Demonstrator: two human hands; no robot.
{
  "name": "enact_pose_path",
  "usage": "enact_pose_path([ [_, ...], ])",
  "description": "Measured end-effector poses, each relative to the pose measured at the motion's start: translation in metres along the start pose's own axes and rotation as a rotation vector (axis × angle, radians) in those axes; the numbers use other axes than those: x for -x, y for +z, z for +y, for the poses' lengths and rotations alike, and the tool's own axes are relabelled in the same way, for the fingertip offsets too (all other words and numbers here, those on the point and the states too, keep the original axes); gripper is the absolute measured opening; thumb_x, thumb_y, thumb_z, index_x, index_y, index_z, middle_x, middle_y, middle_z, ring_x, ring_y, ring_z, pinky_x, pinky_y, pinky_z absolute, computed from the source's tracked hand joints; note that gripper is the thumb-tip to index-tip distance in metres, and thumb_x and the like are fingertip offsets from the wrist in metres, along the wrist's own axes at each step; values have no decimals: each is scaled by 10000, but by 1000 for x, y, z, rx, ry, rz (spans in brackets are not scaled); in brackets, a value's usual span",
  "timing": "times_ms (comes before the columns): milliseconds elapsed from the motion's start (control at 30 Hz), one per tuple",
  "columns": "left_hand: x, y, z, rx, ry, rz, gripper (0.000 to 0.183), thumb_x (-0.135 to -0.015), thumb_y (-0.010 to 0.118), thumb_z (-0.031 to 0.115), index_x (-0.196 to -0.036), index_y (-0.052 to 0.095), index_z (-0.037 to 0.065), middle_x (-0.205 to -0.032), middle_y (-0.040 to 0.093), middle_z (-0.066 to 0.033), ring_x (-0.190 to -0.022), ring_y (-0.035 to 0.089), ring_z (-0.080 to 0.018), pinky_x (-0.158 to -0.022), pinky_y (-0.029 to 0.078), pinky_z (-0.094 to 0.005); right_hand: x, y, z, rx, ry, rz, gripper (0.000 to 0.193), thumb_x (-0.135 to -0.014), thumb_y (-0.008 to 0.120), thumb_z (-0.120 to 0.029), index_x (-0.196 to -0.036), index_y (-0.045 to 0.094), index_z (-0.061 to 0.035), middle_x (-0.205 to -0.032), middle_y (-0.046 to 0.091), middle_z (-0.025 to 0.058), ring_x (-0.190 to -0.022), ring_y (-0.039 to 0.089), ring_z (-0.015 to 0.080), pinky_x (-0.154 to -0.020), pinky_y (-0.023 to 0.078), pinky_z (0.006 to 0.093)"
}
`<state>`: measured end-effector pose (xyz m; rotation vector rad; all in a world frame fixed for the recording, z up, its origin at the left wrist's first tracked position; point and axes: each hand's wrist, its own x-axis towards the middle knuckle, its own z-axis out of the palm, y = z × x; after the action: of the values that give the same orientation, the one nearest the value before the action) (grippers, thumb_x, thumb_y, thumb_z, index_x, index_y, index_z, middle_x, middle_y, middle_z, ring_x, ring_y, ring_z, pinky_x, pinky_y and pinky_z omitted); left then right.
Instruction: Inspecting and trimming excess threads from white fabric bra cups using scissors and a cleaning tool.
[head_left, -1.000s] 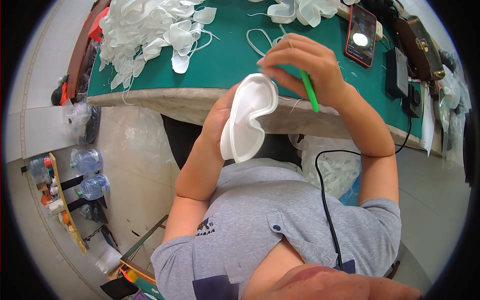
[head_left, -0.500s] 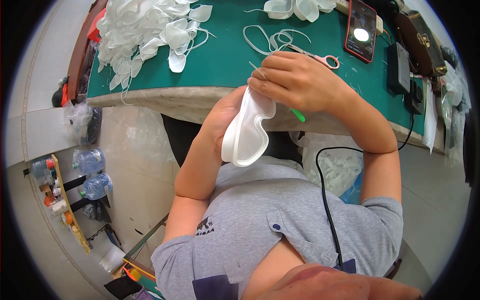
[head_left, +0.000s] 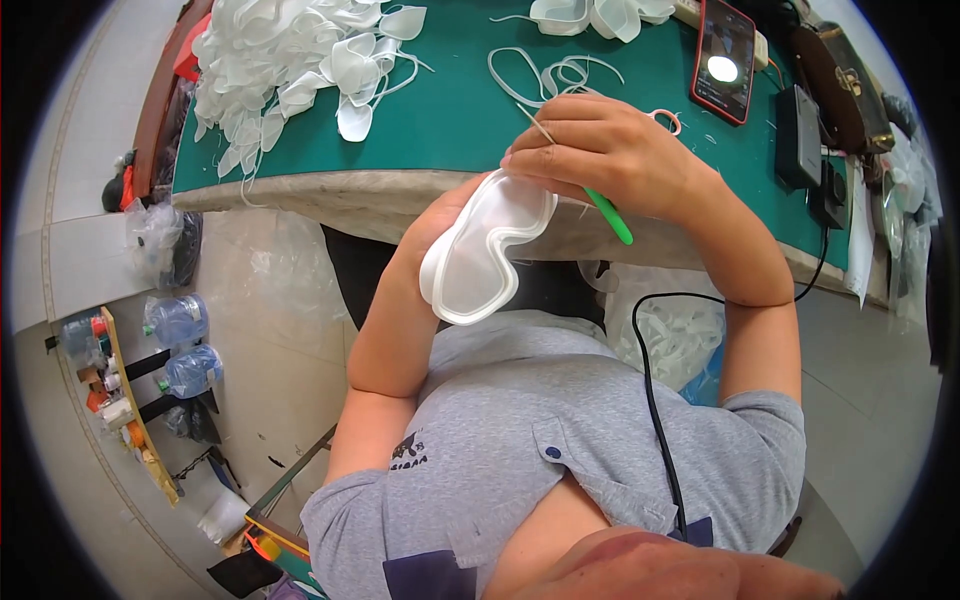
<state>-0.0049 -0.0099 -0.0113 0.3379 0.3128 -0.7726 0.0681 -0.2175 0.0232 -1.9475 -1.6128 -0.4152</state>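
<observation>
My left hand (head_left: 445, 215) is closed around a white translucent goggle frame (head_left: 478, 280), its fingers partly hidden behind it. The goggle hangs tilted in front of the table edge, its double-lens rim facing me. At its upper end my right hand (head_left: 610, 145) meets it, thumb and fingertips pinched close to the rim. That hand also grips a slim green-handled tool (head_left: 612, 218); the handle sticks out below the palm and a thin metal shaft shows above the fingers. Whether the tool's tip touches anything is not visible.
On the green table (head_left: 460, 130) lie a heap of white translucent pieces (head_left: 290, 70), loose white straps (head_left: 520, 75), more goggle frames (head_left: 600, 15), mostly covered pink-handled scissors (head_left: 667, 121) and a red-cased phone (head_left: 722, 60). A black cable (head_left: 648, 390) runs past my right arm.
The goggle has turned so its lens side faces me more and its lower end has shifted left. My right hand has rotated, showing more of the green handle and covering more of the scissors.
</observation>
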Motion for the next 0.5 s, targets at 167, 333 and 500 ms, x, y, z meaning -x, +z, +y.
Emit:
enact_pose_path([
  [167, 0, 2, 0, -99, -10, -124, 251, -980, 456, 180, -1132, 570, 16, -977, 654, -51, -824, 653, -120, -702, 556, -260, -1, 4, 1, 45, -30, -59, 295, -717, 664, -144, -993, 632, -45, -898, 638, 71, -843, 606, 239, -727, 504, 358],
  [333, -8, 3, -5, -80, -73, 106, 242, -987, 438, 184, -1116, 573, 30, -980, 650, -46, -827, 652, -122, -701, 554, -266, 0, 8, -4, 86, -76, -79, 326, -684, 649, -144, -985, 618, -24, -865, 620, 86, -823, 600, 241, -732, 507, 358],
  [500, -10, -5, -1, -42, -135, -188, 239, -989, 434, 183, -1108, 576, 33, -963, 653, -50, -821, 655, -130, -703, 555, -268, 0, 8, -9, 186, -83, -112, 332, -655, 645, -133, -955, 601, 2, -823, 597, 87, -785, 584, 238, -710, 507, 360],
])
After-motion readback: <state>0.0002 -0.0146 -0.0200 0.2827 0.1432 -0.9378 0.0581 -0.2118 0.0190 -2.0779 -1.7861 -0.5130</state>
